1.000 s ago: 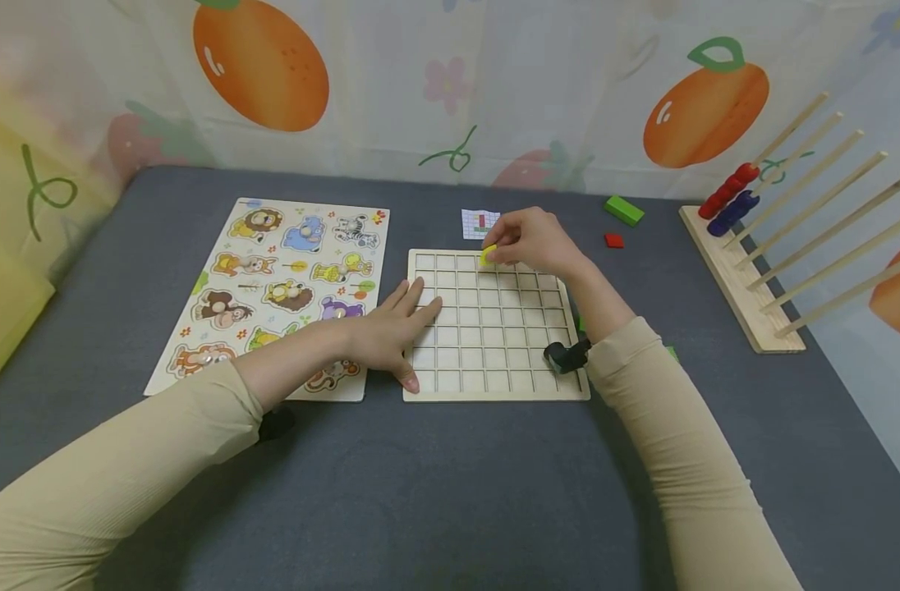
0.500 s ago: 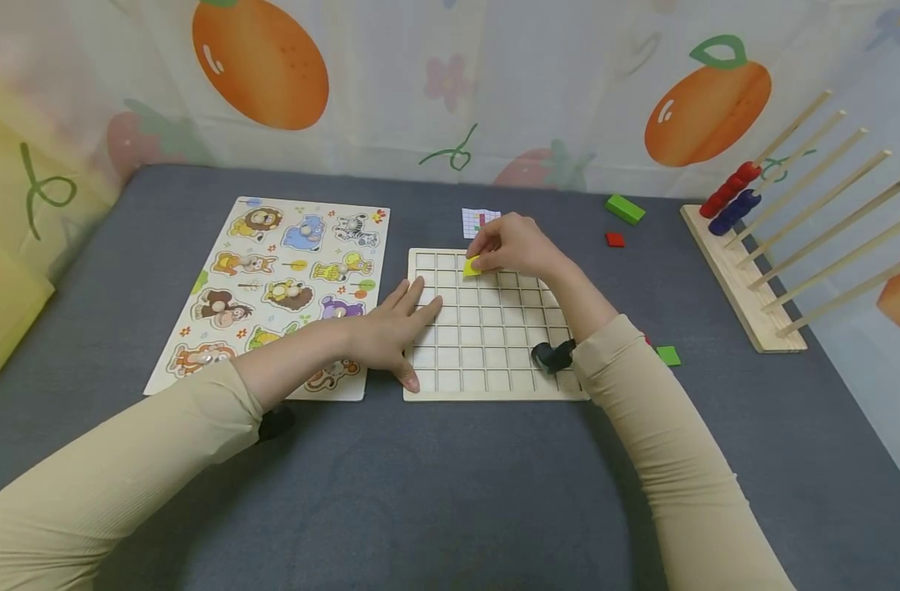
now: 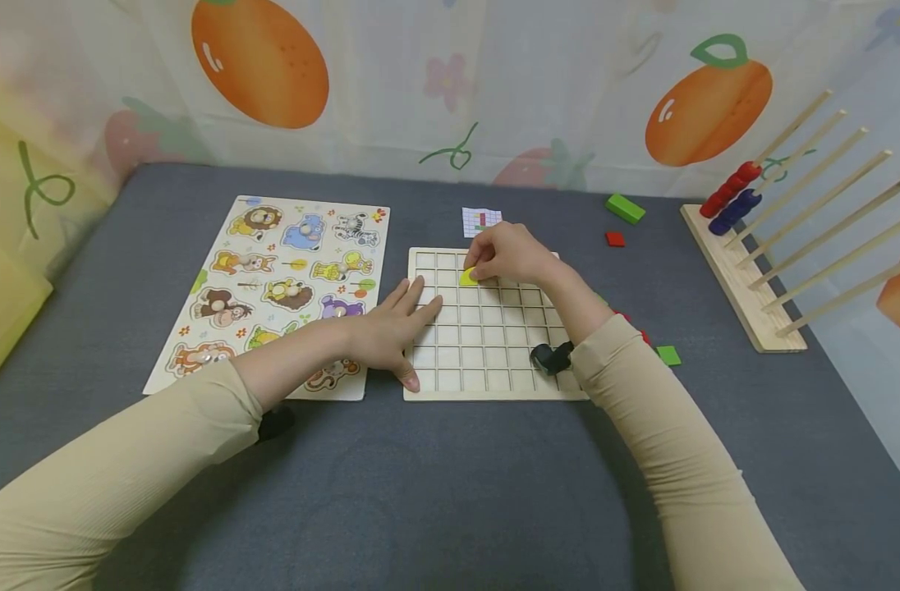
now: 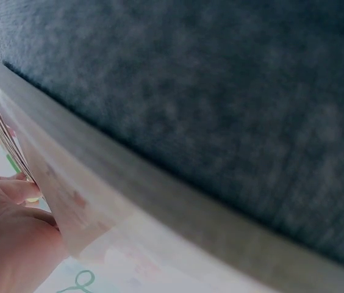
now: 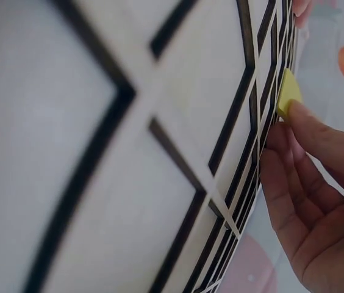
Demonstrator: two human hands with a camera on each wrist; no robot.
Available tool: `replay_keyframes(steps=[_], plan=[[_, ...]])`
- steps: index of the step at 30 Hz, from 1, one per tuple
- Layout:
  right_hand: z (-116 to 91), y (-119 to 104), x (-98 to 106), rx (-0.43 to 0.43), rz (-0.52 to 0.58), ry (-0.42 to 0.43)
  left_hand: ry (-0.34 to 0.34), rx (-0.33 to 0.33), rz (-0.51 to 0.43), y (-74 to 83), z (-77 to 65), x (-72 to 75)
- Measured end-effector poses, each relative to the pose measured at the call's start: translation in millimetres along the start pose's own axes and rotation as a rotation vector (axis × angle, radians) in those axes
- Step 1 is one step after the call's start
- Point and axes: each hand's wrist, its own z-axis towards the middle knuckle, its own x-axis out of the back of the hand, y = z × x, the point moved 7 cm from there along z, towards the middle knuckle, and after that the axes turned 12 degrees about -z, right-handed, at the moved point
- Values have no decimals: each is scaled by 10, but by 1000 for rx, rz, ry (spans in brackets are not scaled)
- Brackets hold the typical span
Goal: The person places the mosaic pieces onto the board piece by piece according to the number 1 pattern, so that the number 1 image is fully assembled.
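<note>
Head view, left hand: the left hand (image 3: pixel 383 338) lies with fingers spread on the left part of the grid board (image 3: pixel 487 359), thumb at the near corner.
Head view, right hand: the right hand (image 3: pixel 515 253) pinches a yellow tile (image 3: pixel 467 277) at the board's far part, ahead and to the right of the left fingertips.
Edges: the board's far rim runs beneath the right hand, a printed card (image 3: pixel 482 222) just beyond; the animal board (image 3: pixel 295 254) lies partly under the left forearm (image 3: pixel 162 443).
Space: a broad stretch of dark table (image 3: pixel 450 492) opens on the near side of both hands.
Tabletop: right of the right hand lie a green block (image 3: pixel 625 208) and a red tile (image 3: pixel 615 239), with a green tile (image 3: pixel 668 355) beside that sleeve; farther right stands a peg stand (image 3: pixel 738 289).
Backdrop: beyond both hands hangs a fruit-print curtain (image 3: pixel 376 98).
Change: over the last second the right hand has shifted the tile leftward and slightly nearer; the left hand has kept its place.
Left wrist view: a pale board edge (image 4: pixel 154 189), probably the animal board's, slants past the left hand, whose fingers show only partly.
Right wrist view: thumb and fingers pinch the tile close against the grid; I cannot tell whether it sits in a square.
</note>
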Motion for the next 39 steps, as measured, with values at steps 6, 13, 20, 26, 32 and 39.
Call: replay_keyframes(steps=[6,13,20,26,32,39], plan=[[-10,-19,2,8,-21,5,-3,6,3,-9,10,-5],[-9,-32,-14,26,-41,-1,0,4,-11,-9,10,-9],[3,-57,-16,56,-60,3,1,5,-22,-5,8,-2],[5,-51,-27,53,-57,-6,-5,10,-20,-3,11,-4],[-5,-60,-21,55,-62,-13,2,4,-16,1,11,8],[-8,-68,-18,47,-70,-5,-3,6,-8,-3,13,1]])
